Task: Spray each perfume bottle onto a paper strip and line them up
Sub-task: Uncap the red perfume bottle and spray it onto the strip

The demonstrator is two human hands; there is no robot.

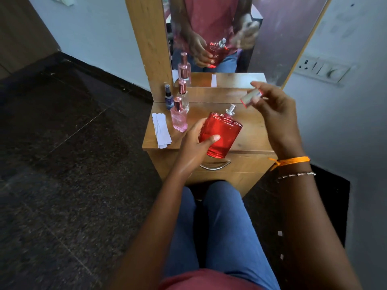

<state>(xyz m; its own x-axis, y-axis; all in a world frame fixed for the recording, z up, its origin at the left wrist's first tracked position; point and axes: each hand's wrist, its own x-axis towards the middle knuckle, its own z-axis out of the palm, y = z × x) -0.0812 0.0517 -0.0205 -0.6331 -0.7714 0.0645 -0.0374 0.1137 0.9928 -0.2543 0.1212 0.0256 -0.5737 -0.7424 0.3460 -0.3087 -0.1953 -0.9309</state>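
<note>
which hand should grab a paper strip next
Left in position only: the paper strips lie on its side, but the left hand holds the red bottle. The right hand holds only the cap.

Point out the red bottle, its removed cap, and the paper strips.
red bottle (219, 135), head view, on its glass body.
cap (250, 97), head view, on its side.
paper strips (161, 129), head view, on the stack's middle.
</note>
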